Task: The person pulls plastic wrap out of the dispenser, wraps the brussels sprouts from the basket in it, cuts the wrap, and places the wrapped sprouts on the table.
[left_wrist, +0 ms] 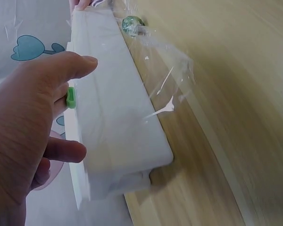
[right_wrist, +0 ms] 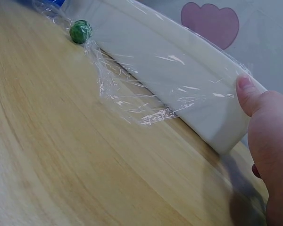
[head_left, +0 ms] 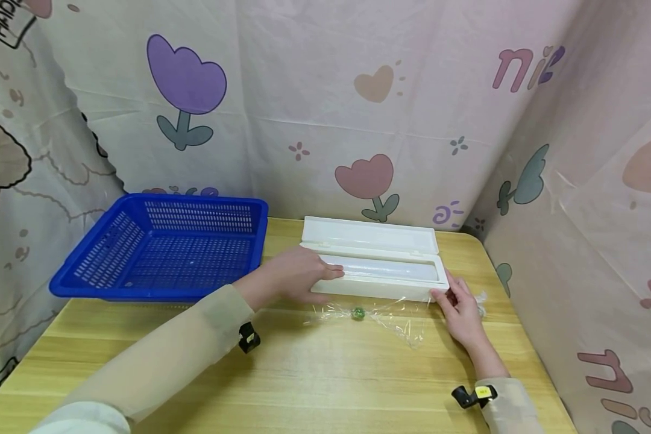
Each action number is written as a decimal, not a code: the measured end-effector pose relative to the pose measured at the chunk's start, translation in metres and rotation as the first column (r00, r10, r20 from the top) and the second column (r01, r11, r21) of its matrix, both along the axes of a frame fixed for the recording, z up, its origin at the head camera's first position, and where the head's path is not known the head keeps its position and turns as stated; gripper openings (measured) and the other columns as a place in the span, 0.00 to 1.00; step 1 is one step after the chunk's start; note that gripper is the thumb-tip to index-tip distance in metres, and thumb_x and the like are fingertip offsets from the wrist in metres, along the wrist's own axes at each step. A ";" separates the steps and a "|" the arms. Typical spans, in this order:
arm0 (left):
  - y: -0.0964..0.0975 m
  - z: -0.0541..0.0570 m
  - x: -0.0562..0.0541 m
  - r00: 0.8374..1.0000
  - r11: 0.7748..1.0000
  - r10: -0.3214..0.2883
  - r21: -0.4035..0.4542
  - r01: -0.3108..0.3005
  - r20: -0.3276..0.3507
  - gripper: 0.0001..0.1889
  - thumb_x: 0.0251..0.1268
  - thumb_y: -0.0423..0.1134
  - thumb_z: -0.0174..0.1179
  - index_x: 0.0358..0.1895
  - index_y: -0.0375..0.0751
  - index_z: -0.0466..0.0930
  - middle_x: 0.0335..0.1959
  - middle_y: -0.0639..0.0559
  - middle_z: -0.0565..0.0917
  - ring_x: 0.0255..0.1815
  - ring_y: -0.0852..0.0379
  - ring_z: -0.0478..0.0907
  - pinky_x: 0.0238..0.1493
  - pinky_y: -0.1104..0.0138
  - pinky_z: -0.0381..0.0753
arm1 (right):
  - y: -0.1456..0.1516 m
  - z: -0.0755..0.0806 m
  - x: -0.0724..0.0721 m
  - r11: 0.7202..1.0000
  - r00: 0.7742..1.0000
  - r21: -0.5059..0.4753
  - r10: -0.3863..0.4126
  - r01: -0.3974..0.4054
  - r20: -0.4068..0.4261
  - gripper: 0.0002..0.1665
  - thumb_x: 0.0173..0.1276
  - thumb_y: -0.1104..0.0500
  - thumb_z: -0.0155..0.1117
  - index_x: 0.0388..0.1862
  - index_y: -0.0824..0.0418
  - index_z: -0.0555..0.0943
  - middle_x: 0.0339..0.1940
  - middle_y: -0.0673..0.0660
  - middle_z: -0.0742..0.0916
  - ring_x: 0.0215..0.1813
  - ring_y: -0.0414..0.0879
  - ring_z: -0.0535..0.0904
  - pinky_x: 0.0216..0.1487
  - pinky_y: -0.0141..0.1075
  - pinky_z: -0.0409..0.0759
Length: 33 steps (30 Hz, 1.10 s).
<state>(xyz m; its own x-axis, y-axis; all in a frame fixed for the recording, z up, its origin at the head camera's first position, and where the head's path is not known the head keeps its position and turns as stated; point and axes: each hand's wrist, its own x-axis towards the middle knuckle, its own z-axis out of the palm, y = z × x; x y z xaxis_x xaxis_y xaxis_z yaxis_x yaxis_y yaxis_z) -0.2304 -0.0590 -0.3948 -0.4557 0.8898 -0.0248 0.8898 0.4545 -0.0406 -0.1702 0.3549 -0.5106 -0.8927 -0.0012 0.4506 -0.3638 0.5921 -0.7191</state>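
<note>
A white cling film dispenser [head_left: 377,288] lies on the table with its long lid [head_left: 370,234] raised and a roll of film [head_left: 387,269] inside. My left hand [head_left: 298,274] is over its left end, fingers loosely extended at the opening and gripping nothing. Near those fingers shows a small green piece [left_wrist: 71,97] on the dispenser. With my right hand [head_left: 461,312] I hold the right front corner, thumb on the front edge. Clear film [right_wrist: 132,101] drapes down the front onto the table. In front of the dispenser sits a green ball [head_left: 358,313] with twisted clear film at its sides.
A blue plastic basket [head_left: 160,297] stands at the back left of the wooden table [head_left: 325,380]. Patterned curtains [head_left: 293,90] hang close behind and to the sides. A crumpled clear-white bit [head_left: 481,303] lies beside my right hand.
</note>
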 end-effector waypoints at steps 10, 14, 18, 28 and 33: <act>-0.004 0.003 0.001 1.000 1.000 0.010 -0.013 -0.010 0.000 0.35 0.70 0.63 0.64 0.76 0.53 0.76 0.71 0.61 0.78 0.38 0.55 0.84 0.39 0.60 0.83 | 0.002 -0.001 0.000 1.000 1.000 0.015 -0.004 0.004 -0.005 0.35 0.77 0.68 0.67 0.80 0.65 0.70 0.35 0.55 0.73 0.31 0.41 0.68 0.30 0.28 0.67; -0.003 0.000 0.001 1.000 0.999 0.021 -0.026 -0.021 -0.001 0.37 0.70 0.64 0.64 0.78 0.55 0.73 0.73 0.63 0.76 0.28 0.59 0.75 0.30 0.63 0.79 | 0.001 -0.001 0.000 1.000 1.000 0.010 0.004 -0.003 -0.005 0.35 0.76 0.68 0.67 0.80 0.65 0.70 0.35 0.55 0.73 0.31 0.41 0.68 0.30 0.28 0.67; -0.001 -0.003 0.000 1.000 1.000 0.012 -0.021 -0.012 -0.005 0.37 0.70 0.63 0.65 0.78 0.55 0.73 0.74 0.64 0.75 0.26 0.61 0.71 0.27 0.66 0.75 | -0.001 0.000 0.000 1.000 1.000 0.008 0.000 0.000 -0.006 0.36 0.75 0.70 0.68 0.80 0.65 0.70 0.35 0.55 0.73 0.31 0.40 0.67 0.30 0.28 0.67; 0.001 -0.003 -0.001 1.000 1.000 -0.010 -0.027 0.010 -0.029 0.35 0.71 0.63 0.64 0.76 0.54 0.76 0.72 0.62 0.77 0.33 0.60 0.80 0.33 0.64 0.81 | -0.019 0.025 0.010 1.000 1.000 -0.015 0.007 -0.007 -0.030 0.33 0.71 0.77 0.66 0.74 0.79 0.70 0.33 0.62 0.74 0.29 0.45 0.68 0.28 0.27 0.67; 0.001 -0.003 -0.001 1.000 0.999 -0.006 -0.036 0.005 -0.029 0.35 0.71 0.63 0.64 0.77 0.53 0.75 0.73 0.62 0.76 0.39 0.57 0.84 0.37 0.63 0.83 | -0.016 0.021 0.009 0.999 1.000 -0.032 0.005 -0.005 -0.013 0.35 0.71 0.76 0.67 0.75 0.77 0.69 0.34 0.63 0.74 0.29 0.43 0.67 0.28 0.28 0.66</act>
